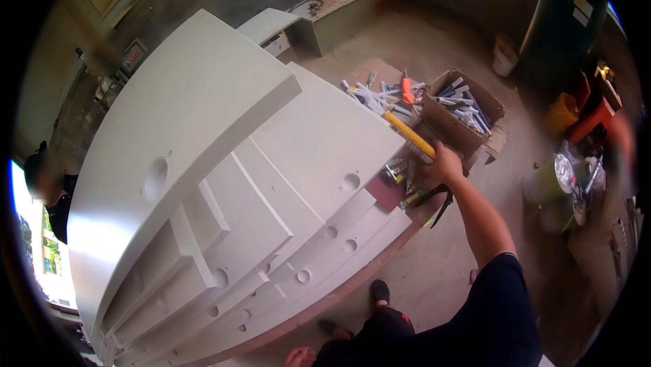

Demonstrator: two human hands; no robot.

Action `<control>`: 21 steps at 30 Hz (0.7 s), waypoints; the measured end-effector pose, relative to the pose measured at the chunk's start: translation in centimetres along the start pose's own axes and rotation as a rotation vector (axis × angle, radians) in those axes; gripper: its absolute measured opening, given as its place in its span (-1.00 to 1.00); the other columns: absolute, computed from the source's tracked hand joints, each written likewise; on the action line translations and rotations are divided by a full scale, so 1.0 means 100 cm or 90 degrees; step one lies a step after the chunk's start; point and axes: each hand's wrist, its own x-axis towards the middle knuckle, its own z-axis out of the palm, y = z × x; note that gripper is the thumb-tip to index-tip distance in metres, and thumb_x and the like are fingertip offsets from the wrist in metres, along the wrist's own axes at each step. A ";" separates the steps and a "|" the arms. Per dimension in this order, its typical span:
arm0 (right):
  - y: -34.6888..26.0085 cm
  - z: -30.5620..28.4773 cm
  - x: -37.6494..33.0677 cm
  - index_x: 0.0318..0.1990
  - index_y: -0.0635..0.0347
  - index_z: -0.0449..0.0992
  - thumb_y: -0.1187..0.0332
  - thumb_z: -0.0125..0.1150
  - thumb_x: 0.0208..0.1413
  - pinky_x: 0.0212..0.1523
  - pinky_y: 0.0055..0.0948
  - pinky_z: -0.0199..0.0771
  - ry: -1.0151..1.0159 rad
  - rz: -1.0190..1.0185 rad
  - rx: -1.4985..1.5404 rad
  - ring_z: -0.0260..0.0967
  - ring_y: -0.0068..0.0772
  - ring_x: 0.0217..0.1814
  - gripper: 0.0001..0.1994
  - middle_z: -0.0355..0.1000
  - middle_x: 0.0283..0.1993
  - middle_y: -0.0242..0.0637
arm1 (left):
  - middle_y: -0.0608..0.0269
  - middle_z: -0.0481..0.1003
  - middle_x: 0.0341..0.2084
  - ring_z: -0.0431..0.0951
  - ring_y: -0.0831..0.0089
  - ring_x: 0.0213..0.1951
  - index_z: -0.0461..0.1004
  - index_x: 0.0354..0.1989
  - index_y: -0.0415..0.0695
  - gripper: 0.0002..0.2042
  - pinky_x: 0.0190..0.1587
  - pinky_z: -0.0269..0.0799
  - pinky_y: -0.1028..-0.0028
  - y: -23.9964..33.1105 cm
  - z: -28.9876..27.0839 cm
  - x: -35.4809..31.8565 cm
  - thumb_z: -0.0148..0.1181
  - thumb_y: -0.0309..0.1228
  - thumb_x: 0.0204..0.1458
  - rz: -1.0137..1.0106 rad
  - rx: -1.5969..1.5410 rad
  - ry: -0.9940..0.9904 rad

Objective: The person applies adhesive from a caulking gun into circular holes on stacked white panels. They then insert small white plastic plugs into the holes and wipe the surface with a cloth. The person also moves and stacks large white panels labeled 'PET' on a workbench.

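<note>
My right hand [446, 165] reaches out to the right side of the stacked white panels. Its fingers are closed around the near end of a long yellow brush [411, 134], with pale bristles showing along its lower side. Just beyond the brush stands an open cardboard box [451, 126] filled with white and blue tubes [468, 106]. More loose tubes [369, 99] lie in a heap beside an orange-handled tool [407, 89]. Low at the bottom edge, near my body, is my left hand [300, 357]; only part of it shows, and its fingers cannot be made out clearly.
White panels [325, 123] with round recesses are piled in front of me, a large curved one [183, 89] on top. A person [51, 184] is at the far left. Buckets [550, 180] and an orange stool [593, 119] stand right; a white bucket [505, 58] stands farther back.
</note>
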 end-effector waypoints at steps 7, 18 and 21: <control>0.007 -0.062 -0.052 -0.26 0.23 0.23 0.32 0.44 -0.36 -0.21 -0.09 0.41 0.124 -0.007 0.153 0.39 0.17 -0.23 -0.48 0.43 -0.34 0.04 | 0.21 0.54 -0.21 0.53 0.40 -0.18 0.44 0.00 -0.13 -0.70 -0.13 0.44 0.42 -0.003 0.022 0.019 0.03 -0.22 0.22 0.010 -0.001 0.001; -0.059 -0.179 -0.254 -0.18 0.29 0.29 0.51 0.27 -0.31 -0.27 -0.42 0.39 0.171 -0.147 0.266 0.32 -0.36 -0.40 -0.57 0.35 -0.41 -0.22 | 0.23 0.46 -0.06 0.46 0.49 -0.04 0.36 0.08 -0.15 -0.71 0.00 0.36 0.46 0.058 0.056 0.026 -0.01 -0.31 0.26 0.288 0.045 -0.222; -0.068 -0.189 -0.324 0.01 0.24 0.28 0.57 0.24 -0.29 -0.11 -0.36 0.39 0.160 -0.248 0.198 0.38 -0.24 -0.11 -0.44 0.35 -0.13 -0.03 | 0.27 0.41 -0.01 0.41 0.53 -0.01 0.31 0.12 -0.14 -0.67 -0.02 0.33 0.46 0.081 0.054 -0.009 0.01 -0.30 0.24 0.443 0.057 -0.287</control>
